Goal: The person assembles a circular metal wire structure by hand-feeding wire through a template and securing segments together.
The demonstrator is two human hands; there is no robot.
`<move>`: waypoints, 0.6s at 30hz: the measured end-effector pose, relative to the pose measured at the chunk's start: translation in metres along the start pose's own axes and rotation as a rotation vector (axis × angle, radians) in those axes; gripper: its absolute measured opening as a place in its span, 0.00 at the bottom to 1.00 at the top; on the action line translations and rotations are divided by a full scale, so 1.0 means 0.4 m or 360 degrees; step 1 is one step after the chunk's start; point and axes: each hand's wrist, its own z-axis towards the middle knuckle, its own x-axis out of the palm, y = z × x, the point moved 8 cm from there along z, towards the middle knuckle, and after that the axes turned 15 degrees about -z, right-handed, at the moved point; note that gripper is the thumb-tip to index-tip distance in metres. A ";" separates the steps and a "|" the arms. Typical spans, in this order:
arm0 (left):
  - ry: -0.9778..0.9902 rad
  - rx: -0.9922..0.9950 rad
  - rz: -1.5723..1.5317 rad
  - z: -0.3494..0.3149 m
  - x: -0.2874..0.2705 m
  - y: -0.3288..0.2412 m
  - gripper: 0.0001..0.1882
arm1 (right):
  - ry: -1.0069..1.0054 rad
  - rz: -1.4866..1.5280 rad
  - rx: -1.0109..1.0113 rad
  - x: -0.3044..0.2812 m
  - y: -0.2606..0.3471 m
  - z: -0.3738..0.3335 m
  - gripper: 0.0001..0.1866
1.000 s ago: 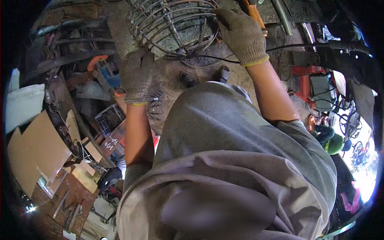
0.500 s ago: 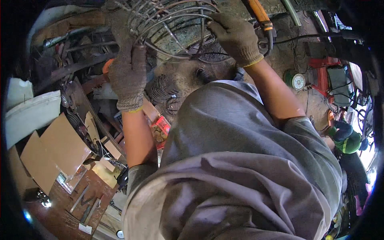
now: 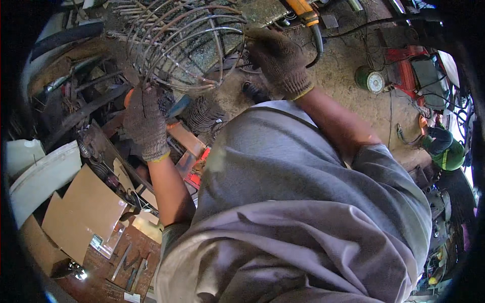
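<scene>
A rounded cage of bent metal rods is between my hands at the far side, over a dark speckled work surface. My left hand, in a brown knitted glove with a yellow cuff edge, closes on the cage's near left rim. At the cage's right edge, my right hand in a matching glove has its fingers curled round a rod. Its fingertips are partly hidden behind the rods and the glove.
An orange-handled torch with a black cable lies at the far right. Wire coils, cardboard and scrap metal crowd the left. A round-faced spool stands right. Another person in green is at the right edge.
The rod cage and both hands have shifted left in the view, and more of the cage shows. Both hands stay at its rim. The surroundings have shifted too, as the view turned.
</scene>
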 end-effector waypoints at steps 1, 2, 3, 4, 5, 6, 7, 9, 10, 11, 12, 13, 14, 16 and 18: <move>-0.0032 -0.0007 -0.0013 0.001 -0.002 -0.001 0.14 | -0.0018 0.0097 0.0016 0.019 -0.016 0.010 0.13; -0.0028 0.0152 0.0080 -0.002 -0.002 -0.018 0.13 | -0.0036 0.0195 0.0032 0.029 -0.027 0.016 0.13; -0.0024 0.0310 0.0172 -0.009 -0.002 -0.034 0.13 | -0.0060 0.0134 0.0018 0.030 -0.032 0.019 0.13; -0.0035 0.0404 0.0227 -0.010 -0.003 -0.047 0.13 | -0.0083 0.0071 -0.0001 0.027 -0.028 0.027 0.13; -0.0046 0.0498 0.0283 -0.011 -0.004 -0.062 0.13 | -0.0106 0.0008 -0.0020 0.022 -0.022 0.033 0.13; -0.0066 0.0529 0.0302 -0.009 -0.004 -0.075 0.12 | -0.0108 -0.0029 0.0008 0.018 -0.017 0.038 0.13; -0.0075 0.0477 0.0258 -0.008 -0.007 -0.073 0.12 | -0.0100 -0.0063 0.0034 0.011 -0.008 0.040 0.13; -0.0081 0.0304 0.0105 -0.002 -0.013 -0.054 0.12 | -0.0088 -0.0161 0.0022 0.008 0.004 0.047 0.13; -0.0079 0.0183 -0.0009 0.004 -0.015 -0.045 0.12 | -0.0089 -0.0227 -0.0015 0.008 0.007 0.051 0.13; -0.0083 0.0100 -0.0067 0.005 -0.015 -0.047 0.13 | -0.0089 -0.0293 -0.0054 0.010 0.009 0.053 0.12; -0.0088 0.0016 -0.0123 0.005 -0.012 -0.056 0.15 | -0.0096 -0.0284 -0.0070 0.009 0.007 0.053 0.12; -0.0101 -0.0067 -0.0166 0.007 -0.022 -0.059 0.17 | -0.0102 -0.0262 -0.0094 0.012 0.009 0.055 0.12; -0.0066 0.0022 -0.0080 0.002 -0.022 -0.058 0.17 | -0.0106 -0.0239 -0.0118 0.013 0.011 0.055 0.12; 0.0007 0.0202 0.0103 -0.005 -0.014 -0.039 0.18 | -0.0159 -0.0257 -0.0125 0.007 0.007 0.052 0.12; -0.0081 0.0020 -0.0097 0.007 -0.018 -0.064 0.17 | -0.0171 -0.0335 -0.0135 0.008 0.010 0.053 0.12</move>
